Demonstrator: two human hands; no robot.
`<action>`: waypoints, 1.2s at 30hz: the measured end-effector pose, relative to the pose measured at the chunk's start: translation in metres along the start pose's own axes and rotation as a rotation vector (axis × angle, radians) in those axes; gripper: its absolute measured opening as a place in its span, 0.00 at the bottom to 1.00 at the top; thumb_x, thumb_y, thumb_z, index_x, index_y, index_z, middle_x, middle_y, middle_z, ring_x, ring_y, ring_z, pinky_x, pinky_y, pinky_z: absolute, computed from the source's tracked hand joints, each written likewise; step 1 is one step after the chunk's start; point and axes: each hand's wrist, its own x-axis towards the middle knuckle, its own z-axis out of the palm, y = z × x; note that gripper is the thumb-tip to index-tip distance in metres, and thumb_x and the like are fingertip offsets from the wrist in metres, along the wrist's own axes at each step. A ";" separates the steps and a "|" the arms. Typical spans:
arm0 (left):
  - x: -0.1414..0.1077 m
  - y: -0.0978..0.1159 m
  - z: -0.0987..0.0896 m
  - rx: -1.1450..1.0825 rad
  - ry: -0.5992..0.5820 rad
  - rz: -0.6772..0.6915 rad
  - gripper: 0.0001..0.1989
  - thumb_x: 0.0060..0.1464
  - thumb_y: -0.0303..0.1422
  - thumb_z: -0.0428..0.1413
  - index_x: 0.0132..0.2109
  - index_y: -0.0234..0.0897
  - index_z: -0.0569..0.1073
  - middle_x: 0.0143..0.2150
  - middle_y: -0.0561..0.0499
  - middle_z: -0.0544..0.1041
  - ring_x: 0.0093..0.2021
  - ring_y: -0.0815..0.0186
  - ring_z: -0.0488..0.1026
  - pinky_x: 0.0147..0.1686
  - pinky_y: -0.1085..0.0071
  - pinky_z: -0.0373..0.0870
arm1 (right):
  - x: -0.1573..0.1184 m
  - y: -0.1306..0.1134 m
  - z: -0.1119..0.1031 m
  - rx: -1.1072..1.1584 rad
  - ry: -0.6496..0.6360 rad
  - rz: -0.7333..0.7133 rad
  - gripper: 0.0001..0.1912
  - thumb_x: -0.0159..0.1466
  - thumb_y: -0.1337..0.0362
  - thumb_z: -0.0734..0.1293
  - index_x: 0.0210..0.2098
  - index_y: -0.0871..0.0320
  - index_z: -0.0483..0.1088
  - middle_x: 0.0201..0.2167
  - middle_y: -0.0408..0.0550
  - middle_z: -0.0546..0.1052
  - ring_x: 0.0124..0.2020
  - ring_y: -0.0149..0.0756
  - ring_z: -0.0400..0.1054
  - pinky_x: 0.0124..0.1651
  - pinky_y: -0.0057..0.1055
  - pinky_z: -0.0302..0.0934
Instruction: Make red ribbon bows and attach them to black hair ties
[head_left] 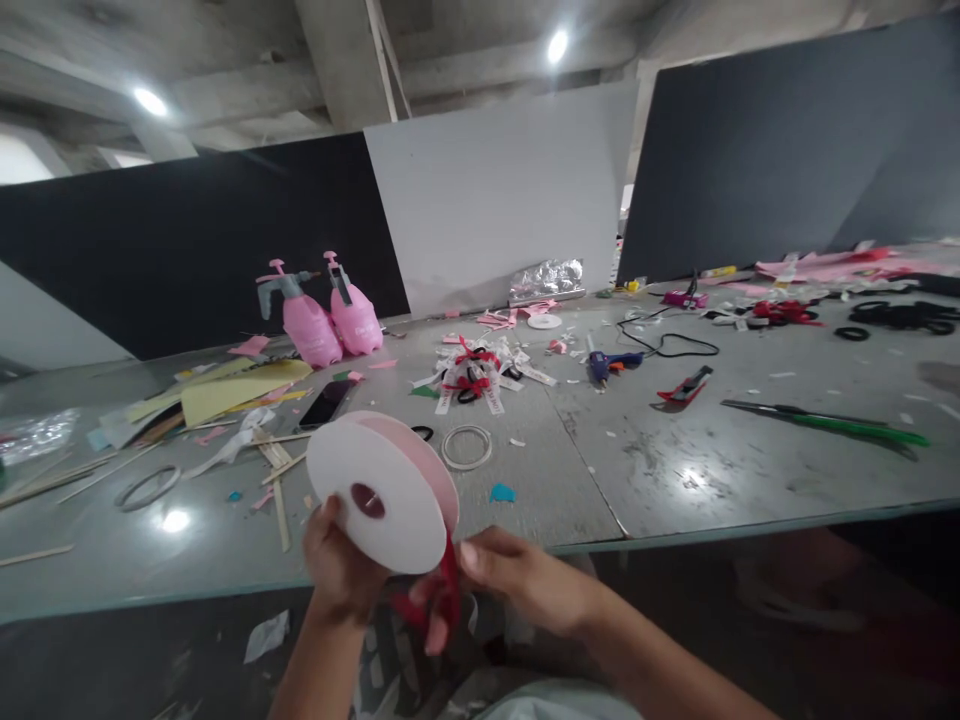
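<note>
My left hand [341, 560] grips a large ribbon spool [337, 490] with white round sides and a pinkish rim, held tilted over the table's front edge. A length of red ribbon [450, 590] hangs from the spool's lower right side. The fingers of my right hand [517, 575] are closed on this ribbon, close beside the spool; part of it is blurred. Behind the spool lie a white ring [466, 447] and a pile of red, black and white ribbon pieces [480, 375]. A blue scrap [502, 492] rests nearer the edge.
Two pink spray bottles [311, 330] stand at the back left, near a dark phone [328, 403]. To the right lie a blue glue gun [611, 362], a red-handled cutter [686, 386] and green-handled scissors [832, 422]. Wooden sticks [279, 490] and paper sheets [240, 390] cover the left side.
</note>
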 end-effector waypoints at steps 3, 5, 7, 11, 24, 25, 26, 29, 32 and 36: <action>0.002 0.002 -0.015 0.075 -0.081 0.023 0.26 0.48 0.51 0.55 0.53 0.46 0.73 0.40 0.47 0.81 0.45 0.52 0.77 0.45 0.53 0.74 | -0.011 0.009 0.000 0.186 0.091 0.073 0.26 0.65 0.47 0.60 0.22 0.61 0.71 0.18 0.43 0.69 0.22 0.28 0.65 0.32 0.26 0.62; 0.003 0.010 -0.024 0.195 -0.138 0.048 0.30 0.42 0.51 0.60 0.51 0.44 0.74 0.39 0.44 0.81 0.43 0.49 0.77 0.44 0.50 0.75 | -0.027 0.013 -0.014 0.258 0.262 0.054 0.25 0.63 0.46 0.62 0.20 0.59 0.66 0.13 0.38 0.61 0.15 0.25 0.55 0.22 0.23 0.54; 0.002 0.021 -0.028 0.429 -0.231 0.078 0.28 0.38 0.48 0.64 0.48 0.42 0.77 0.38 0.43 0.81 0.41 0.47 0.77 0.41 0.50 0.75 | -0.046 0.013 -0.033 0.225 0.394 0.052 0.24 0.64 0.48 0.62 0.21 0.59 0.64 0.12 0.35 0.55 0.13 0.23 0.46 0.17 0.22 0.44; -0.011 0.046 -0.007 1.195 -0.547 0.255 0.22 0.46 0.31 0.60 0.51 0.48 0.76 0.50 0.47 0.77 0.50 0.50 0.73 0.53 0.53 0.68 | -0.088 0.002 -0.060 -0.067 0.532 0.102 0.26 0.66 0.48 0.60 0.19 0.60 0.63 0.12 0.36 0.53 0.14 0.23 0.43 0.18 0.24 0.38; -0.009 0.006 0.019 1.891 -0.220 0.667 0.35 0.50 0.29 0.57 0.65 0.40 0.59 0.49 0.39 0.74 0.52 0.48 0.68 0.55 0.51 0.55 | -0.107 -0.004 -0.013 -1.387 0.338 -0.140 0.15 0.69 0.64 0.58 0.27 0.57 0.70 0.22 0.44 0.71 0.22 0.28 0.64 0.25 0.26 0.54; -0.006 0.004 0.015 1.904 -0.223 0.634 0.34 0.50 0.31 0.57 0.65 0.40 0.60 0.49 0.39 0.74 0.51 0.47 0.68 0.55 0.51 0.55 | -0.106 -0.002 -0.018 -1.431 0.364 -0.161 0.14 0.69 0.64 0.58 0.30 0.57 0.72 0.23 0.44 0.72 0.23 0.29 0.66 0.26 0.25 0.56; -0.004 0.003 0.010 1.909 -0.243 0.603 0.35 0.50 0.34 0.59 0.64 0.41 0.60 0.50 0.39 0.74 0.52 0.47 0.68 0.55 0.50 0.55 | -0.105 -0.001 -0.024 -1.464 0.389 -0.176 0.13 0.69 0.65 0.58 0.34 0.56 0.73 0.24 0.45 0.73 0.24 0.30 0.68 0.27 0.25 0.58; 0.002 0.008 -0.005 1.857 -0.449 0.512 0.38 0.47 0.40 0.62 0.64 0.44 0.61 0.55 0.41 0.71 0.56 0.47 0.65 0.57 0.50 0.54 | -0.108 0.003 -0.045 -1.515 0.458 -0.197 0.14 0.69 0.65 0.57 0.46 0.55 0.74 0.28 0.46 0.77 0.28 0.32 0.72 0.29 0.25 0.63; 0.006 0.021 -0.021 1.763 -0.646 0.398 0.38 0.45 0.42 0.63 0.64 0.51 0.62 0.60 0.45 0.68 0.60 0.49 0.62 0.56 0.56 0.58 | -0.114 0.006 -0.062 -1.573 0.536 -0.178 0.15 0.69 0.64 0.58 0.49 0.54 0.74 0.30 0.47 0.77 0.29 0.32 0.73 0.31 0.25 0.64; 0.009 0.036 -0.029 1.721 -0.663 0.352 0.30 0.49 0.46 0.60 0.60 0.55 0.67 0.56 0.47 0.71 0.56 0.51 0.67 0.52 0.60 0.63 | -0.121 0.008 -0.071 -1.627 0.561 -0.183 0.15 0.69 0.63 0.58 0.48 0.54 0.74 0.32 0.49 0.77 0.31 0.32 0.73 0.31 0.25 0.65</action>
